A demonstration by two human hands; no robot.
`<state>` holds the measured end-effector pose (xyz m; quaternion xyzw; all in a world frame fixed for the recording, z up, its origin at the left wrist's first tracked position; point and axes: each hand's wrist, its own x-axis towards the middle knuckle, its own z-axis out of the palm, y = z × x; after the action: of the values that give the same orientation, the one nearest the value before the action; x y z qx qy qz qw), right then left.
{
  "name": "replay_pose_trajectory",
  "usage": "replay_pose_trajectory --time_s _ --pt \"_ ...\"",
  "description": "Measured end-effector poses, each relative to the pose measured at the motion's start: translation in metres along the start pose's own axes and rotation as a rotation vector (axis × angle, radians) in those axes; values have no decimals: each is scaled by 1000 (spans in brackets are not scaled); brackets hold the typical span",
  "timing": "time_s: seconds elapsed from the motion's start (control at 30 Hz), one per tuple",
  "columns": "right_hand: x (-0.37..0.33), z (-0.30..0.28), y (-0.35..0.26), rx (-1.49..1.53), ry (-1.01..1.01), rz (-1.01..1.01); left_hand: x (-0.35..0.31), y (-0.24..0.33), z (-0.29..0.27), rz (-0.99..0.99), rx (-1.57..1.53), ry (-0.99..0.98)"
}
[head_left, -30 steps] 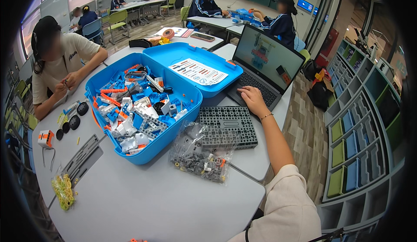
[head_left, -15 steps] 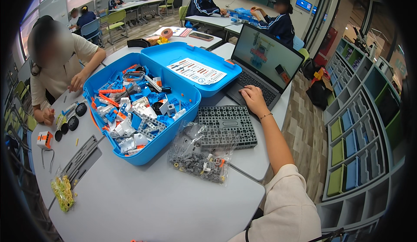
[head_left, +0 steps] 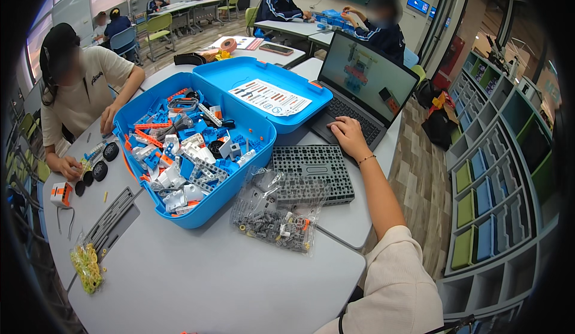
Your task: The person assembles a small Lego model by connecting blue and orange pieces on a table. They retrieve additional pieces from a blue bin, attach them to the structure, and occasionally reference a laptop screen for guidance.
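My right hand [head_left: 348,135] lies on the near part of the open laptop [head_left: 354,113], beside its keyboard, with the fingers stretched out and nothing held. A build of blocks on a light background fills the laptop screen [head_left: 366,77]. Just left of my forearm is a dark grey studded baseplate [head_left: 323,184]. A clear bag of small grey parts [head_left: 272,226] overlaps the baseplate's left side. Farther left stands a blue bin [head_left: 206,213] heaped with white, blue and orange building pieces. My left hand is out of the picture.
The bin's blue lid [head_left: 311,88] carries a printed parts sheet [head_left: 271,97]. At left a co-worker [head_left: 84,94] handles pieces near black wheels [head_left: 100,170]. Grey rods [head_left: 111,217] and a bag of yellow-green bits [head_left: 87,268] lie on the table. Shelves [head_left: 488,184] line the right.
The co-worker at left has shifted the head and moved one hand slightly toward the wheels. My right hand stays on the laptop.
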<state>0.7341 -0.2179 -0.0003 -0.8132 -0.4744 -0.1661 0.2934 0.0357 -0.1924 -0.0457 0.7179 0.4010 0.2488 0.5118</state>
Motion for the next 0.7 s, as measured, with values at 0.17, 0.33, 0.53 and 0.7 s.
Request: replay_pose_trajectory --time_s 0.17,0.33,0.53,0.7 --pt "0 0 -1 3 2 8 3 7 2 41 29 -14" --pt "0 3 1 9 32 16 6 13 3 80 52 -20" --pt "0 3 3 -18 6 15 7 18 2 157 102 -30" --pt "-1 2 2 -4 7 11 4 15 6 87 -3 -10"
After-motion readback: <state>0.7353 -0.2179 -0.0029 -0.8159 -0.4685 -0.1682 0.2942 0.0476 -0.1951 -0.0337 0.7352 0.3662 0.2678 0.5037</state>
